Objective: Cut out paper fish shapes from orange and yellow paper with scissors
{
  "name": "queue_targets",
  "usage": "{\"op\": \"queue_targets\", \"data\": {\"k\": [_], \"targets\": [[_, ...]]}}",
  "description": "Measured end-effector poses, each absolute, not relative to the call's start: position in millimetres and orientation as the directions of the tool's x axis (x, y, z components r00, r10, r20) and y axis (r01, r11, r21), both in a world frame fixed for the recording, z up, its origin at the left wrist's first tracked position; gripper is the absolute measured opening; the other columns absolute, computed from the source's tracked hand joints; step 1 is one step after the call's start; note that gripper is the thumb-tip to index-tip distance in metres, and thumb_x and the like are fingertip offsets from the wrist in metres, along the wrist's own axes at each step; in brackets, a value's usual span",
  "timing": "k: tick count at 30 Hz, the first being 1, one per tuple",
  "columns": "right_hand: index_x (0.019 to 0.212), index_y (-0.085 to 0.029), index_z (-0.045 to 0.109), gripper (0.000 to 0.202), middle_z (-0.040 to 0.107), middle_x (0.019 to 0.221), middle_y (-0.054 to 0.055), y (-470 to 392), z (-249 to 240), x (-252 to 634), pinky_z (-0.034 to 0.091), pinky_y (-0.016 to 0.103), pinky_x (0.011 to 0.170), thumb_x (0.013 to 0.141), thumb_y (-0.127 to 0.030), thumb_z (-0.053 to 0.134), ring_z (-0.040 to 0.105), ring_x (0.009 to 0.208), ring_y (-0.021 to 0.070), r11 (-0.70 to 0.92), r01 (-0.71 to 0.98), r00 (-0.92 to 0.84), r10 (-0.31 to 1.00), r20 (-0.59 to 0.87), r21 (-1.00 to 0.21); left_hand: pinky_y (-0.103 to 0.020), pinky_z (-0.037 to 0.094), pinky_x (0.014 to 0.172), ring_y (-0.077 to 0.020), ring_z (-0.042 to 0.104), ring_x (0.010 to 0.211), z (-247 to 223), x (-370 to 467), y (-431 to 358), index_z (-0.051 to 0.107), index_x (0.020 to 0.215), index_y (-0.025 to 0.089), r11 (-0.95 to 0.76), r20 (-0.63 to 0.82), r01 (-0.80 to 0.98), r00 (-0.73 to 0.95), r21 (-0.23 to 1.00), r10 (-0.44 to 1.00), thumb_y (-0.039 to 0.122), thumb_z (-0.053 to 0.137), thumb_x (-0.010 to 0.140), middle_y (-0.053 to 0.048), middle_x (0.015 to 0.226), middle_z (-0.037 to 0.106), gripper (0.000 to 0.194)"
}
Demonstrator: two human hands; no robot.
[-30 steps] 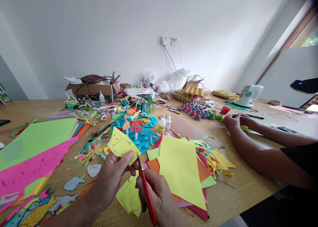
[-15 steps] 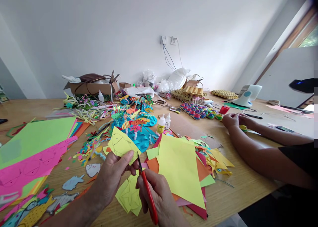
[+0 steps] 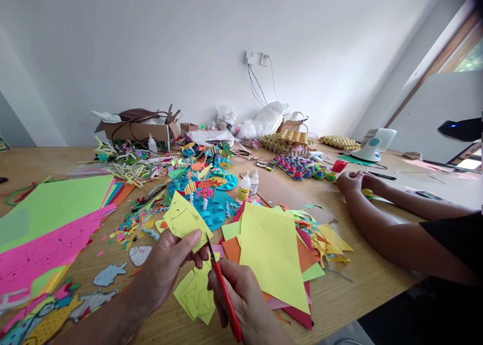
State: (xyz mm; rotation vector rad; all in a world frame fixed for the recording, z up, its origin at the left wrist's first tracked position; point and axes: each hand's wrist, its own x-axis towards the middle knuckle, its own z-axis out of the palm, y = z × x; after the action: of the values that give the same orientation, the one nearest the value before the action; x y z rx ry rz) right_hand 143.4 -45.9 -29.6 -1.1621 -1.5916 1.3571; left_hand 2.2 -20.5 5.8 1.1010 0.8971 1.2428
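Yellow fish-outlined paper (image 3: 184, 217) is pinched in my left hand (image 3: 171, 259), with red-handled, dark-bladed scissors (image 3: 225, 293) gripped in my right hand (image 3: 243, 292).

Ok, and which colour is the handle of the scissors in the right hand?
The scissors' handle is red, best seen in the head view.

A plain white wall (image 3: 151, 43) is spanning the far side, its surface brightening toward the right. Two electrical sockets (image 3: 264, 59) are sitting near its middle, with thin cables (image 3: 259, 88) hanging below them. At far left, a wall projection (image 3: 33, 103) is standing forward, its side face falling into grey shadow. At far right, a wood-framed window (image 3: 472, 61) is showing bright green above a white panel (image 3: 433, 101). A wood-grain table (image 3: 335, 294) is extending left to right below.
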Motion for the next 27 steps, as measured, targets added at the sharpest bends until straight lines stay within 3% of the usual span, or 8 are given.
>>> {"op": "queue_targets", "data": {"k": [6, 20, 27], "targets": [[0.06, -0.019, 0.042, 0.031, 0.035, 0.044, -0.006, -46, -29, 147, 0.024, 0.02, 0.043, 0.086, -0.035, 0.043, 0.035, 0.044, 0.0082, 0.066, 0.226, -0.353, 0.935, -0.019, -0.972, -0.02, 0.045, 0.046, -0.0115, 0.055, 0.052, 3, -4, -18, 0.062, 0.069, 0.017, 0.006, 0.043, -0.254, 0.189, 0.967, 0.981, 0.026, 0.059, 0.078, 0.002, 0.055, 0.063, 0.013], [0.06, -0.019, 0.039, 0.033, 0.033, 0.049, -0.006, -47, -25, 153, 0.023, 0.02, 0.044, 0.088, -0.036, 0.041, 0.032, 0.046, 0.0076, 0.139, 0.296, -0.408, 0.913, 0.006, -0.945, -0.022, 0.043, 0.048, -0.0121, 0.055, 0.053, -3, -16, -14, 0.063, 0.075, 0.016, 0.084, -0.012, -0.214, 0.32, 0.973, 0.947, 0.029, 0.056, 0.081, -0.001, 0.058, 0.064, 0.016], [0.06, -0.018, 0.04, 0.032, 0.033, 0.053, -0.005, -45, -29, 152, 0.023, 0.02, 0.045, 0.088, -0.033, 0.042, 0.03, 0.05, 0.0079, 0.152, 0.318, -0.383, 0.924, 0.02, -0.936, -0.022, 0.044, 0.05, -0.0122, 0.055, 0.055, -1, -17, -16, 0.063, 0.07, 0.015, 0.086, -0.041, -0.148, 0.282, 0.985, 0.958, 0.029, 0.062, 0.076, -0.001, 0.058, 0.066, 0.015]]}}
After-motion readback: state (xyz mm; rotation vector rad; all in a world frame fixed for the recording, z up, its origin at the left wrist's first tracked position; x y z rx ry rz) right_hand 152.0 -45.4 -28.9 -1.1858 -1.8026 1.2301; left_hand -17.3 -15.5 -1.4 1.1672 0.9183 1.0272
